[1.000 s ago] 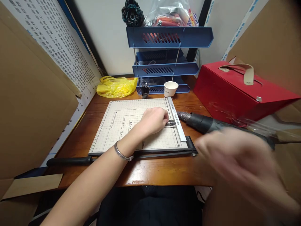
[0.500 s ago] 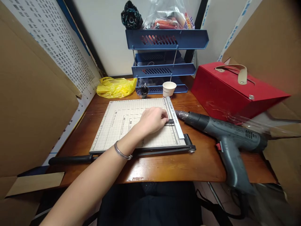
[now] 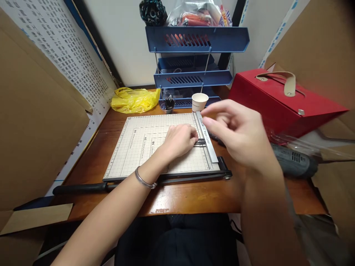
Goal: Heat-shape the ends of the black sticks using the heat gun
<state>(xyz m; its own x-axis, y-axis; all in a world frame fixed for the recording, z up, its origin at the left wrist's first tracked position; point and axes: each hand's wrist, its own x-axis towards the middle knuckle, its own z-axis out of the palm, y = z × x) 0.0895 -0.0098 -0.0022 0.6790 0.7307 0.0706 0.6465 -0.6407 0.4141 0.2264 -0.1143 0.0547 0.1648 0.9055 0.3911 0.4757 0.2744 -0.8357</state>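
My left hand (image 3: 181, 140) lies on the cream gridded board of a paper cutter (image 3: 130, 155). Its fingers are closed on several thin black strips (image 3: 200, 142), whose ends run to the cutter's metal guide rail (image 3: 209, 146). My right hand (image 3: 235, 131) is in the air right of the rail, blurred, with thumb and forefinger apart and nothing visible between them. The cutter's arm, with a black handle (image 3: 83, 188), stretches along the board's near edge. Behind my right hand and forearm, a grey heat gun (image 3: 296, 160) is mostly hidden.
Beyond the board stand a paper cup (image 3: 199, 101), a small holder with black bristly pieces (image 3: 169, 104) and a blue tiered tray (image 3: 194, 40). A yellow plastic bag (image 3: 135, 100) lies at back left, a red box (image 3: 283, 105) at right. Cardboard walls (image 3: 36, 111) flank the table.
My right hand has come into view from the lower right, up over the heat gun beside the rail. My left hand keeps its place on the strips. The view has shifted slightly.
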